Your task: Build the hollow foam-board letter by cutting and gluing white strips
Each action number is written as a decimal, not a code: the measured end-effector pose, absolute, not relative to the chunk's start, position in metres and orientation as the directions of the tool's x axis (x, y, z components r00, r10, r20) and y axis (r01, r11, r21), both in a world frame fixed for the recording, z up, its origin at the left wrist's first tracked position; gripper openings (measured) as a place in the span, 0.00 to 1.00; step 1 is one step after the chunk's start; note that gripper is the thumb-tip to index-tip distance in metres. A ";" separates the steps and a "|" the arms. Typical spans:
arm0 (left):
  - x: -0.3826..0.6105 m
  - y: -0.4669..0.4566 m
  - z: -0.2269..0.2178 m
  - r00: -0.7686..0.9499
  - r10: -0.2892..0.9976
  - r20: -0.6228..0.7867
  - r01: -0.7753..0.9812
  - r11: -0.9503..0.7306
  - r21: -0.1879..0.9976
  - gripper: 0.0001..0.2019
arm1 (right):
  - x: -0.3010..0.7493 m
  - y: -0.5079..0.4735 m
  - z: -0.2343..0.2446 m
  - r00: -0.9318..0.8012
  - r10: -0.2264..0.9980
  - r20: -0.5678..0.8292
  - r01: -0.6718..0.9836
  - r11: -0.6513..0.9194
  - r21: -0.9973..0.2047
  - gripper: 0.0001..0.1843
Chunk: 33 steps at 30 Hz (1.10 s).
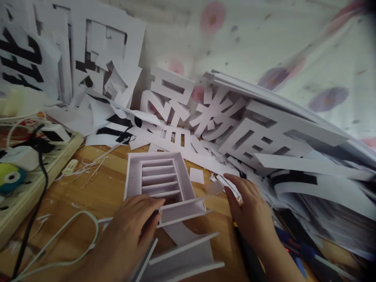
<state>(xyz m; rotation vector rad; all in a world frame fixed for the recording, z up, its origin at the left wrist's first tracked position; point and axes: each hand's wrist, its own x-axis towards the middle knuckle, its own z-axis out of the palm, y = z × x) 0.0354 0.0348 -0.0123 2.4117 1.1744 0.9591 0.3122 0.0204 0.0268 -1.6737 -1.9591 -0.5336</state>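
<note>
White slatted box piece [175, 166]: lies on the wooden table [98, 180] in the middle of the view, open side up, with thin upright walls around an inner frame crossed by parallel slats.
Left hand [133, 217]: at the box piece's near left corner, thumb and forefinger closed on the left end of its near wall.
Right hand [251, 203]: well apart from the left one, to the right of the box piece, fingers curled beside a folded white strip [232, 188]; whether they grip it I cannot tell.
Blurred scrap [214, 188]: pale, just left of the right hand's fingertips, too smeared to make out.
Small white square [196, 176]: flat on the table, just beside the box piece's right wall.
Channel piece [185, 256]: white, with two raised edges, nearest the viewer, below the box piece.
Cut-out characters [216, 113]: white and thick, leaning in a row behind the box piece, against the flowered cloth [243, 39].
Printed sheets [22, 58]: far left, bold black shapes on white.
Power strip [44, 160]: left edge, plugs in it, a black cable [45, 176] trailing toward the viewer.
White cable [95, 227]: looped on the table to the left hand's left.
Blue tool [307, 250]: right of the right forearm, partly hidden in shadow, near a small red light.
</note>
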 end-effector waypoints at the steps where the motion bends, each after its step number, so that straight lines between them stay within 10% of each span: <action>1: 0.035 0.035 -0.012 0.449 0.779 0.438 0.582 -0.627 0.517 0.12 | 0.314 0.017 0.025 -0.107 0.801 0.589 0.983 0.173 -0.056 0.11; 10: 0.037 0.038 -0.014 0.414 0.805 0.424 0.577 -0.593 0.562 0.12 | 0.328 -0.024 0.011 -0.012 0.871 0.491 0.977 0.116 -0.180 0.12; 17: 0.028 0.035 0.017 0.205 0.961 0.185 0.445 -0.260 0.857 0.16 | 0.330 -0.027 0.007 -0.142 0.786 0.602 0.979 0.203 -0.034 0.13; 33: -0.025 0.035 0.038 0.048 0.970 0.237 0.562 -0.223 0.797 0.17 | 0.326 0.018 -0.005 0.025 0.966 0.258 0.996 -0.047 0.081 0.10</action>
